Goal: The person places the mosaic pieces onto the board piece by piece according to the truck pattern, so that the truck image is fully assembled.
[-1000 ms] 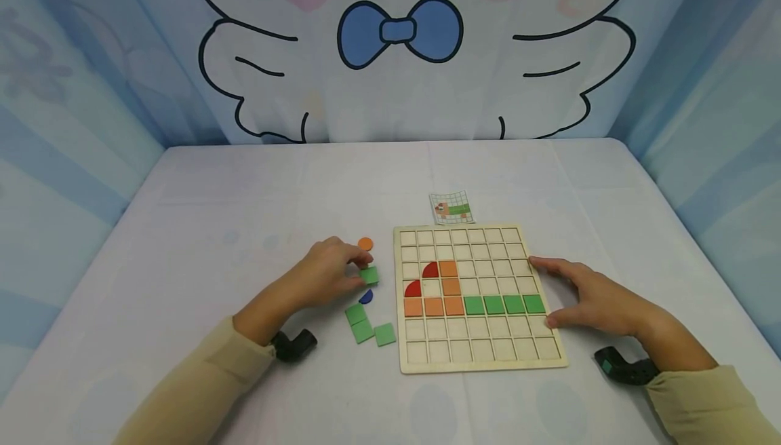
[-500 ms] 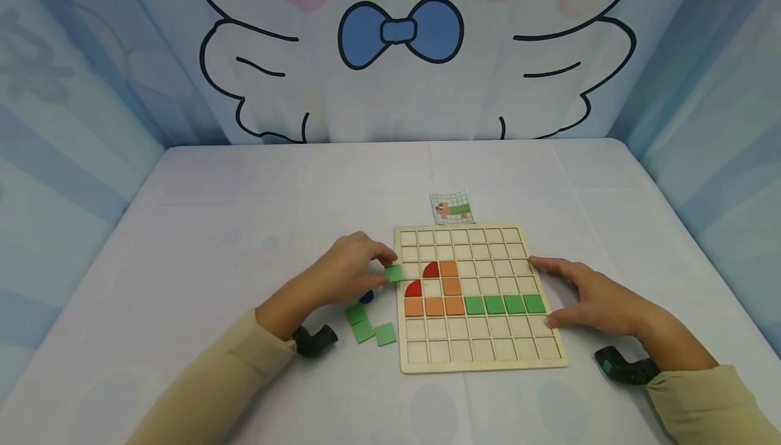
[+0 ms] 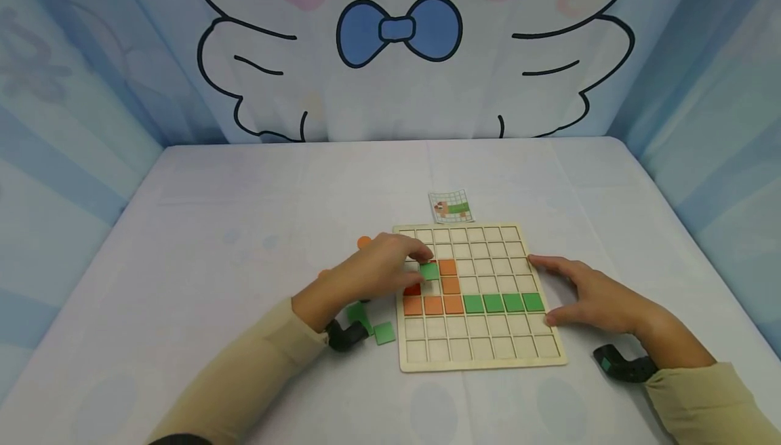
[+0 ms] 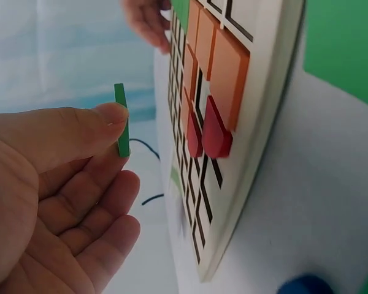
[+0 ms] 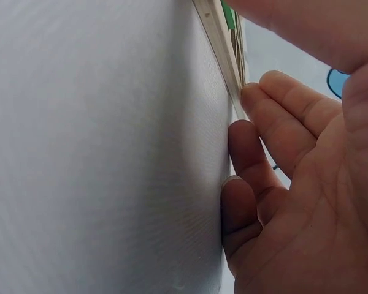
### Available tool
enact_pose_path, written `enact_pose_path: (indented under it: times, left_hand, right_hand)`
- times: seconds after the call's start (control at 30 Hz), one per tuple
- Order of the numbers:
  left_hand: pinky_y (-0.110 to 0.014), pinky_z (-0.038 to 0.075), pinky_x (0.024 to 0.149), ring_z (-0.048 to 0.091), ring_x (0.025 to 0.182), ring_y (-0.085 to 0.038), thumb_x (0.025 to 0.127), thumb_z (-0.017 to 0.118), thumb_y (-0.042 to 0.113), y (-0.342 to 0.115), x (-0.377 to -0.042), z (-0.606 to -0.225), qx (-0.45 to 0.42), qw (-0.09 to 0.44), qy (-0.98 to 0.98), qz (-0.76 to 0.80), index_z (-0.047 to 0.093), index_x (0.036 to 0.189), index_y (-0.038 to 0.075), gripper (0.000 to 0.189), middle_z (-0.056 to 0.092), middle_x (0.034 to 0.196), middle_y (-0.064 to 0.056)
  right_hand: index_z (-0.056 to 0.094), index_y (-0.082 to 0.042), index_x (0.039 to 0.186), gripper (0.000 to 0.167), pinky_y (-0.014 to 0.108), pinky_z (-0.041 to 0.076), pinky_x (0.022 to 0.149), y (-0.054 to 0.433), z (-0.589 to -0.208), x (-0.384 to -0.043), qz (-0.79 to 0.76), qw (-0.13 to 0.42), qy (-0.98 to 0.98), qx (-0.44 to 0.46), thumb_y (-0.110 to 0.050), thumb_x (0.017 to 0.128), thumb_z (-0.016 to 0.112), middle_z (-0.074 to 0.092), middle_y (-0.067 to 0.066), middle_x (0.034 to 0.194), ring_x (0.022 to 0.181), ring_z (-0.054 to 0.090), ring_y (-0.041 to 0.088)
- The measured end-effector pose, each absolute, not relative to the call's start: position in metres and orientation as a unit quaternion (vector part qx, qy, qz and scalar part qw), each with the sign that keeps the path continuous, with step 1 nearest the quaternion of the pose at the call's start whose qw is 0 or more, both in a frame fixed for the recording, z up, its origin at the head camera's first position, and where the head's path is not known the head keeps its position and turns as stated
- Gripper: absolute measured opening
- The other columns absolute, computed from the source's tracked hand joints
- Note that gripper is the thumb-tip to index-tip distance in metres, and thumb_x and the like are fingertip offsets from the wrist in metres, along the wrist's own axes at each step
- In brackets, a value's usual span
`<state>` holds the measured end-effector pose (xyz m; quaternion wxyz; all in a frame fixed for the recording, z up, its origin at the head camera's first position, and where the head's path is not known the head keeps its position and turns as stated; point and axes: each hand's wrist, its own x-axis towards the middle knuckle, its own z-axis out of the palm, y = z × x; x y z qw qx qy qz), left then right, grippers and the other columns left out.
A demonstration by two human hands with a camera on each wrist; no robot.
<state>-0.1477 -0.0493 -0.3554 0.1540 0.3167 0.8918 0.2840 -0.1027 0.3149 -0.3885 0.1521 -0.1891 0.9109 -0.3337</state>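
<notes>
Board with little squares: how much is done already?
Not everything, I think. Done: four green squares, five orange squares and two red pieces sit on the board. In hand: the left hand pinches another green tile over it. Still to place, maybe: loose green pieces and an orange piece beside it.

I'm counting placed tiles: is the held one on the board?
No, off: the left wrist view shows the pinched green tile clear of the board.

No readable text or numbers anywhere.

Head view looks down; close wrist views share the board (image 3: 481, 349).
</notes>
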Motion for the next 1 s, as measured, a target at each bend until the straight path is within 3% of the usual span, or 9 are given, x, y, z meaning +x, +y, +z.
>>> enact_pose_path:
  times: [0.3,0.63,0.73,0.9,1.0]
  left_hand:
    - [-0.025,0.046,0.094,0.064,0.104,-0.011,0.094,0.072,0.017,-0.023,-0.151,-0.355,0.349,0.146,0.886,0.269,0.069,0.123,0.009,0.031,0.071,0.114,0.001]
    - [-0.02,0.045,0.092,0.061,0.101,-0.003,0.092,0.073,0.018,0.001,-0.152,-0.357,0.34,0.168,0.884,0.272,0.068,0.127,0.012,0.036,0.07,0.115,0.007]
    - [-0.019,0.045,0.091,0.062,0.099,-0.003,0.092,0.073,0.018,0.008,-0.151,-0.356,0.343,0.172,0.883,0.27,0.068,0.127,0.011,0.036,0.069,0.115,0.006]
    - [-0.017,0.044,0.092,0.062,0.107,-0.004,0.093,0.073,0.019,0.021,-0.149,-0.356,0.355,0.173,0.88,0.264,0.067,0.127,0.011,0.036,0.07,0.116,0.005]
    - [-0.016,0.043,0.091,0.061,0.108,-0.004,0.093,0.074,0.021,0.029,-0.148,-0.356,0.364,0.172,0.877,0.263,0.067,0.127,0.011,0.036,0.07,0.116,0.006]
  right_hand:
    - [0.04,-0.008,0.152,0.093,0.043,0.027,0.103,0.314,-0.386,-0.103,-0.331,0.158,0.912,-0.181,-0.035,0.077,0.087,0.038,0.021,0.151,0.14,0.031,0.041]
    - [0.04,-0.006,0.152,0.093,0.018,0.024,0.101,0.313,-0.387,-0.103,-0.339,0.162,0.909,-0.181,-0.035,0.077,0.086,0.038,0.02,0.153,0.14,0.03,0.041]
    - [0.04,-0.006,0.152,0.093,0.029,0.026,0.105,0.313,-0.386,-0.103,-0.338,0.165,0.909,-0.178,-0.034,0.077,0.086,0.038,0.021,0.153,0.14,0.03,0.041]
    - [0.04,-0.005,0.151,0.093,0.06,0.026,0.104,0.313,-0.386,-0.103,-0.338,0.167,0.909,-0.176,-0.034,0.077,0.086,0.038,0.023,0.151,0.139,0.031,0.044]
    - [0.04,-0.005,0.151,0.093,0.066,0.025,0.103,0.313,-0.386,-0.103,-0.338,0.168,0.909,-0.175,-0.034,0.076,0.087,0.038,0.024,0.151,0.138,0.031,0.045]
